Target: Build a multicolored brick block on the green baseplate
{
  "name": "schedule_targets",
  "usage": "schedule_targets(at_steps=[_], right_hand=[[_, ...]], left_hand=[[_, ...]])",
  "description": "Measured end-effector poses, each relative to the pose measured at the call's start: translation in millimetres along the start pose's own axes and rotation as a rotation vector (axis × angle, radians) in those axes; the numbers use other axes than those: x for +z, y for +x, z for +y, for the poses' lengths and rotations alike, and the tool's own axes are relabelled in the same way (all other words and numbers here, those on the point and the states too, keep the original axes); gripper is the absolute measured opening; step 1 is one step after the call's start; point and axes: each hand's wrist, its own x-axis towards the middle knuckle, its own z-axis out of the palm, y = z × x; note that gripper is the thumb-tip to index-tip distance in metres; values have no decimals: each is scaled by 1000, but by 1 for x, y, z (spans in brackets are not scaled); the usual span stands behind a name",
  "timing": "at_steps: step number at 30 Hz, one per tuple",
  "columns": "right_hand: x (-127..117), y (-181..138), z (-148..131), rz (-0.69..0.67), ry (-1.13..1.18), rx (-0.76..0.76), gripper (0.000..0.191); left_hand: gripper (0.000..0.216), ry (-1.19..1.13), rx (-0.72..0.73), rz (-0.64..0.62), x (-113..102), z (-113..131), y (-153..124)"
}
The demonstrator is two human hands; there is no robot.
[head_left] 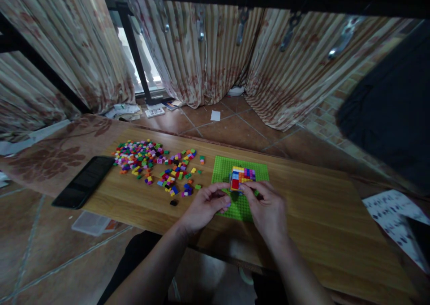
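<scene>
A small block of mixed-colour toy bricks (247, 174) stands on a green studded baseplate (220, 164), with a red brick (235, 184) at its near left corner. My left hand (210, 204) is at the block's near left side, its index fingertip by the red brick. A small purple brick (229, 204) shows at the thumb of this hand, its fingers closed around it. From the right, my right hand (267, 206) has its thumb and index finger closed on the near edge of the brick block, beside the red brick. The fingers hide part of that edge.
A heap of loose bricks (137, 155) lies at the left of the wooden table (319, 215), with more bricks (176, 173) scattered nearer the baseplate. A black tablet or phone (83, 182) lies on the table's left end. A printed sheet (396, 220) is at far right.
</scene>
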Motion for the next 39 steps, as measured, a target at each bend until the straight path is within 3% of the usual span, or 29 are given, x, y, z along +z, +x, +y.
schedule_targets(at_steps=[12, 17, 26, 33, 39], right_hand=[[-4, -21, -6, -14, -387, -233, 29], [1, -24, -7, -18, -499, -211, 30], [2, -16, -3, 13, -454, -214, 28], [5, -26, -1, -3, -622, -251, 29], [7, -30, -6, -23, -615, -226, 35]], left_hand=[[53, 12, -3, 2, 0, -1, 1], [54, 25, -8, 14, 2, 1, -1], [53, 34, 2, 10, 3, 2, -2], [56, 35, -16, 23, 4, 0, -2], [56, 39, -7, 18, 4, 0, -3]])
